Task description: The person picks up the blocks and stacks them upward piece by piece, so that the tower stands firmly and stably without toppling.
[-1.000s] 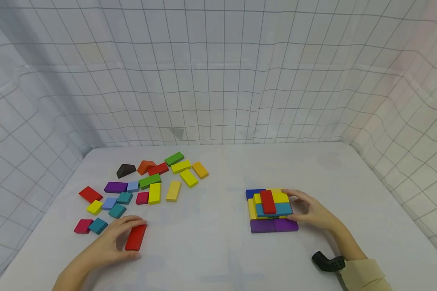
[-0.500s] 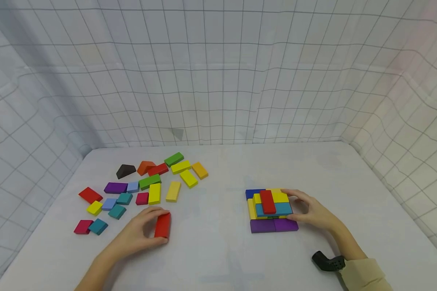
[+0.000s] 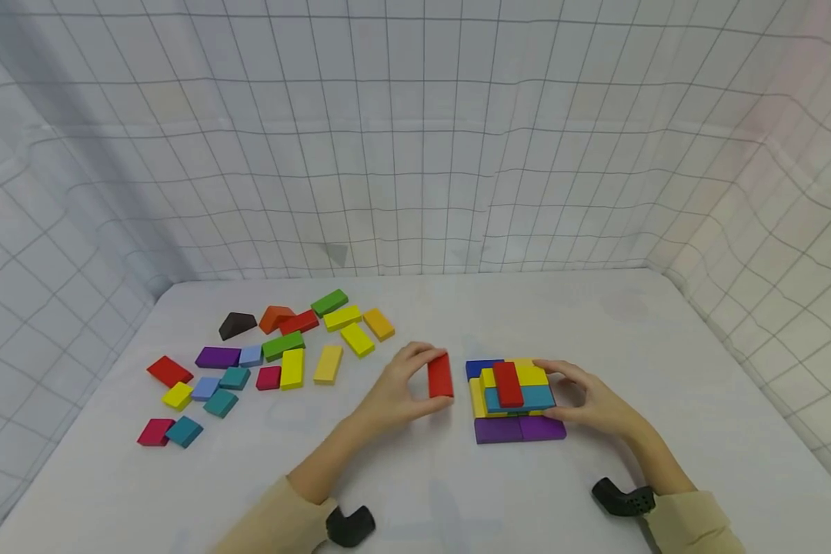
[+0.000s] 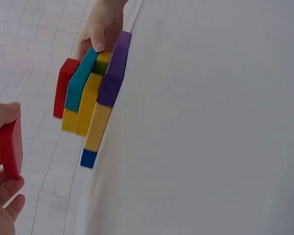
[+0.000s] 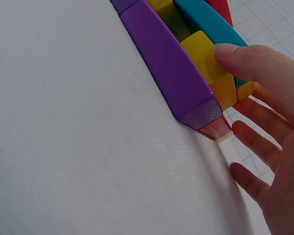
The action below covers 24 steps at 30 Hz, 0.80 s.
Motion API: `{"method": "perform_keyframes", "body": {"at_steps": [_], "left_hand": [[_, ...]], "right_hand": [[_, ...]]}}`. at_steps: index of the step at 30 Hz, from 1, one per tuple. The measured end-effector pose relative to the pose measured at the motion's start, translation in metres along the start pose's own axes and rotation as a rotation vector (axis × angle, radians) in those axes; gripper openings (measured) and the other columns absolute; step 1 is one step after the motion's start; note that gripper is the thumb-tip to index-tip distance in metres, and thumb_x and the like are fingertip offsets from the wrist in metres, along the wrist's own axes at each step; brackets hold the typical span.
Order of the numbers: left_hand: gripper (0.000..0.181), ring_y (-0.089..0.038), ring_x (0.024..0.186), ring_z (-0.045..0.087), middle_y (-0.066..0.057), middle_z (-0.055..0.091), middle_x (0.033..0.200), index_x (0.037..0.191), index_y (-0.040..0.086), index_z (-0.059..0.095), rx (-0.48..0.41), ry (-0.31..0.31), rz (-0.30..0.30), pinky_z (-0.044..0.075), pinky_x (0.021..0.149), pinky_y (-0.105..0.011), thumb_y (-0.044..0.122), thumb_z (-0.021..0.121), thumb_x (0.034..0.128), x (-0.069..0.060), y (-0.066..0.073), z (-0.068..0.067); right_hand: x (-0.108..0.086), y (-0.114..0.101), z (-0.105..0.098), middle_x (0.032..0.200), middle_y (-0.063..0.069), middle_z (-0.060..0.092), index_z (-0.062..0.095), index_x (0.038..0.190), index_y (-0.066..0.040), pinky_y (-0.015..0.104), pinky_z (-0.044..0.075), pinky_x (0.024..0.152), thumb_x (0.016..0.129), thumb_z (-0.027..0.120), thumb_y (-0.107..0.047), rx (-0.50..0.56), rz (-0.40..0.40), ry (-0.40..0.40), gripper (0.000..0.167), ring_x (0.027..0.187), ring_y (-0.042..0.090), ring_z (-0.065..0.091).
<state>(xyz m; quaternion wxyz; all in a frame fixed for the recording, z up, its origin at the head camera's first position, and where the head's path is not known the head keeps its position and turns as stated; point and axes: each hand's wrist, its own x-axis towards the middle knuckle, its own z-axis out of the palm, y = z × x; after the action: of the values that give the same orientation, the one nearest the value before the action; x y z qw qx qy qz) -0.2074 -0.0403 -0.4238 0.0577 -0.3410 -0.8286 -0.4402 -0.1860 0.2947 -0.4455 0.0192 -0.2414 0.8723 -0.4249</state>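
Three sides of white, grid-lined sheeting (image 3: 422,138) stand at the 9, 12 and 3 o'clock edges of your white table (image 3: 526,500); take all clock bearings from the head view. Loose blocks (image 3: 268,377) in many colours lie between 9 and 10 o'clock from the table's centre. Locate the block stack (image 3: 517,400) at 3 o'clock from the centre. Two purple blocks (image 3: 498,431) form its 6 o'clock base side, and a dark blue block (image 3: 478,369) marks its 11 o'clock corner. On top, a red top block (image 3: 508,385) rests across a teal block (image 3: 540,398). Your right hand (image 3: 592,400) grips the stack's 3 o'clock end, thumb against a yellow block (image 5: 203,56). Your left hand (image 3: 395,391) holds the loose red block (image 3: 439,375), with the thumb at its 6 o'clock end and fingers at 12. That block sits at 9 o'clock from the stack, near it, separated by a narrow gap. One black device (image 3: 350,528) sits at your left cuff; a matching unit (image 3: 625,498) sits at your right cuff.
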Motion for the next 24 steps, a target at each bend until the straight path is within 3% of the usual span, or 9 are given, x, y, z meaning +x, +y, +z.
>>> {"method": "perform_keyframes", "body": {"at_steps": [6, 11, 16, 20, 24], "left_hand": [[0.06, -0.019, 0.111, 0.044, -0.007, 0.047, 0.122, 0.126, 0.003, 0.052, -0.025, -0.052, 0.054, 0.047, 0.09, -0.032, 0.028, 0.074, 0.0769, 0.036, 0.02, 0.04], [0.06, -0.018, 0.107, 0.046, -0.007, 0.047, 0.123, 0.127, 0.004, 0.051, -0.031, -0.066, 0.084, 0.048, 0.081, -0.021, 0.029, 0.073, 0.0774, 0.053, 0.032, 0.067], [0.06, -0.017, 0.103, 0.047, -0.005, 0.048, 0.123, 0.128, 0.008, 0.052, 0.047, -0.069, 0.09, 0.045, 0.074, -0.014, 0.035, 0.071, 0.078, 0.061, 0.04, 0.081], [0.06, -0.015, 0.102, 0.047, -0.003, 0.05, 0.121, 0.127, 0.009, 0.053, 0.119, -0.081, 0.076, 0.042, 0.073, -0.013, 0.038, 0.071, 0.0775, 0.063, 0.042, 0.087], [0.06, -0.015, 0.101, 0.047, -0.003, 0.05, 0.118, 0.126, 0.009, 0.054, 0.12, -0.094, 0.051, 0.042, 0.072, -0.013, 0.038, 0.071, 0.0768, 0.062, 0.042, 0.089]], "right_hand": [[-0.001, 0.003, 0.001, 0.136, 0.008, 0.044, 0.045, 0.134, -0.012, 0.028, 0.038, 0.095, 0.077, 0.072, -0.011, 0.009, -0.041, 0.005, 0.063, 0.116, 0.009, 0.04], [-0.001, -0.003, 0.0, 0.133, 0.012, 0.046, 0.045, 0.132, -0.006, 0.027, 0.038, 0.094, 0.077, 0.072, -0.005, -0.017, -0.072, 0.013, 0.062, 0.116, 0.005, 0.04], [0.001, -0.012, -0.001, 0.129, 0.01, 0.049, 0.047, 0.128, 0.002, 0.031, 0.041, 0.092, 0.074, 0.072, 0.0, -0.019, -0.106, 0.018, 0.059, 0.118, 0.003, 0.04], [0.0, -0.004, -0.001, 0.13, 0.006, 0.048, 0.047, 0.129, -0.002, 0.03, 0.041, 0.093, 0.074, 0.073, -0.002, -0.026, -0.087, 0.023, 0.062, 0.119, -0.002, 0.038], [0.001, 0.003, -0.001, 0.132, 0.003, 0.047, 0.046, 0.131, -0.008, 0.027, 0.039, 0.093, 0.074, 0.075, -0.007, -0.028, -0.079, 0.016, 0.064, 0.119, -0.002, 0.037]]}}
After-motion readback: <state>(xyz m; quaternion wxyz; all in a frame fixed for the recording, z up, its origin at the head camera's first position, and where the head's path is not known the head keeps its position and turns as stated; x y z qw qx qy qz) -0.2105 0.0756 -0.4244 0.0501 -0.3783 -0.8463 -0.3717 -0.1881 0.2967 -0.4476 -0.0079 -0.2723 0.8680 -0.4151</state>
